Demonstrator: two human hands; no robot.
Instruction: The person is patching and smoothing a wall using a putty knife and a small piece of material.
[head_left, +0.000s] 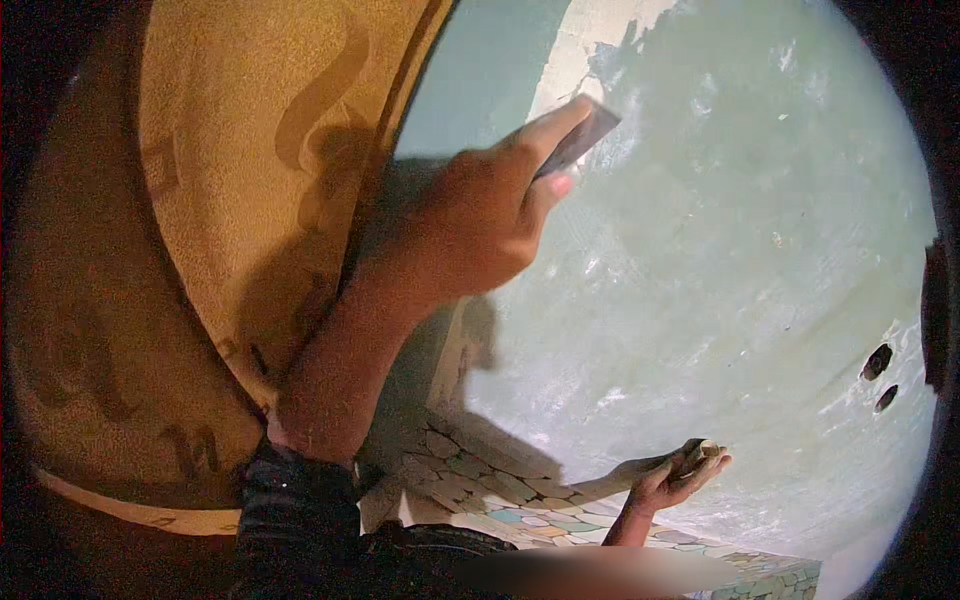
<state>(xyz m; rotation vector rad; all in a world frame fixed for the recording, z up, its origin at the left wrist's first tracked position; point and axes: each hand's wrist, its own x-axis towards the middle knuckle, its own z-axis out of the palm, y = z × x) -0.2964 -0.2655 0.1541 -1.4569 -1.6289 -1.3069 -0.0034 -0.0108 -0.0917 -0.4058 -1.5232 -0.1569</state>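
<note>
Flat grey rectangular tool (588, 138), clamped in the left hand (490, 215), over a white patch (563, 88) toward the pale-green plaster wall's (720, 260) left edge. The left forearm (345, 375) blocks part of the ochre textured panel (225, 150). Right hand (662, 488), lower, at a small pale round object (708, 450); grip unclear.

Room under redecoration: patchy pale-green wall (720, 270) with two open holes (877, 362)

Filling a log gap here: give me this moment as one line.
left hand: grips flat dark tool at pale patch | right hand: lower, holds small object | wall: greenish, two dark holes
</note>
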